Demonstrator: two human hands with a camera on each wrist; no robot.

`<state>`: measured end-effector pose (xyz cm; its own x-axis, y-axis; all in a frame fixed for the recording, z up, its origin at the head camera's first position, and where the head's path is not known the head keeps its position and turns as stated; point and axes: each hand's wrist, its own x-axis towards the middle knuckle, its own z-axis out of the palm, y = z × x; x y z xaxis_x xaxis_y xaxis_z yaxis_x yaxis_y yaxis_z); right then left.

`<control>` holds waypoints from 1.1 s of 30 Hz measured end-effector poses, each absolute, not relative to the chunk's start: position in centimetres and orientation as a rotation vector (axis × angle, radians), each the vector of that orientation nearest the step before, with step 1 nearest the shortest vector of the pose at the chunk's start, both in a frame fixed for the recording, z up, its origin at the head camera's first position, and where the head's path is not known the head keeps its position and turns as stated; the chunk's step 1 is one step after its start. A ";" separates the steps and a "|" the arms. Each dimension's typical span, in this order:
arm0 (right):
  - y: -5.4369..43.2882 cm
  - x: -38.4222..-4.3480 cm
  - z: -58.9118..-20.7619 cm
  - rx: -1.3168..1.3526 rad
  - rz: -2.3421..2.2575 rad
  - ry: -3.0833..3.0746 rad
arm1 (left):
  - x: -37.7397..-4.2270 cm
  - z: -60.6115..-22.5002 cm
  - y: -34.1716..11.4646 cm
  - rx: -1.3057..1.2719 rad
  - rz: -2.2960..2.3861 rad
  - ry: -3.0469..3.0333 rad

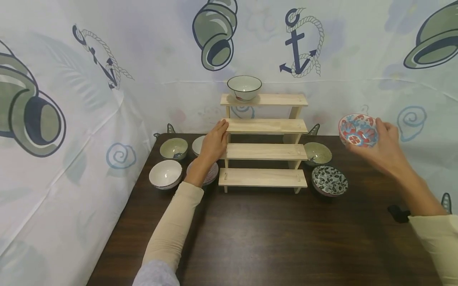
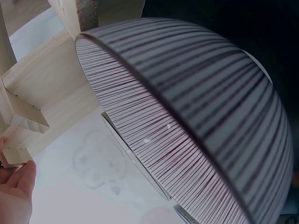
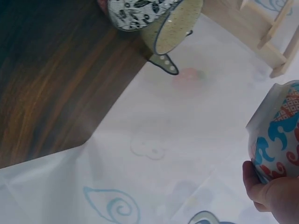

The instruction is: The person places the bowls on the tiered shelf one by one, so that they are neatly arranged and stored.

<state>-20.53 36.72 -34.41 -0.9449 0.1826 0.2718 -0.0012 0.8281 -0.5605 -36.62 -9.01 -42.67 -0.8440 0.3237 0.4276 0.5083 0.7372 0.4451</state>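
My right hand (image 1: pixel 388 149) holds a bowl (image 1: pixel 359 130) with a red, blue and white pattern in the air, right of a four-tier wooden stand (image 1: pixel 266 151). Its outer wall and the fingers beneath it show in the right wrist view. On the stand's left side, my left hand (image 1: pixel 214 143) grips the end of the second shelf from the top; in the left wrist view its fingertips (image 2: pixel 27 175) meet the wood. A white bowl with a dark rim (image 1: pixel 244 87) sits on the top shelf. Close below the left forearm is a striped bowl (image 2: pixel 187 93), partly hidden in the head view.
Left of the stand are a green bowl (image 1: pixel 173 148), a white bowl (image 1: pixel 165 174) and another white bowl (image 1: pixel 197 145) partly behind the left hand. On its right are a yellow-green bowl (image 1: pixel 317 153) and a black-and-white leaf-patterned bowl (image 1: pixel 329 180). A printed cloth (image 1: pixel 171 99) hangs behind the dark table (image 1: pixel 272 238).
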 end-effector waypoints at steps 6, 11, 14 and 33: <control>35.8 -20.4 -33.3 -0.132 0.834 -2.709 | -36.6 -42.7 -9.0 -0.650 -0.818 -2.624; 35.1 -20.4 -32.5 -0.133 0.840 -2.730 | -36.7 -42.7 -9.0 -0.653 -0.812 -2.616; 34.6 -20.6 -32.0 -0.129 0.841 -2.731 | -36.7 -42.7 -9.0 -0.653 -0.806 -2.612; 31.8 -22.3 -29.7 -0.087 0.894 -2.723 | -36.6 -42.7 -9.1 -0.640 -0.809 -2.636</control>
<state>-22.27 31.80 -29.68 -0.9608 0.1409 0.2386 -0.0280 0.8074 -0.5893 -36.60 -9.07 -42.65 -0.8523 0.3238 0.4108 0.4985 0.7406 0.4506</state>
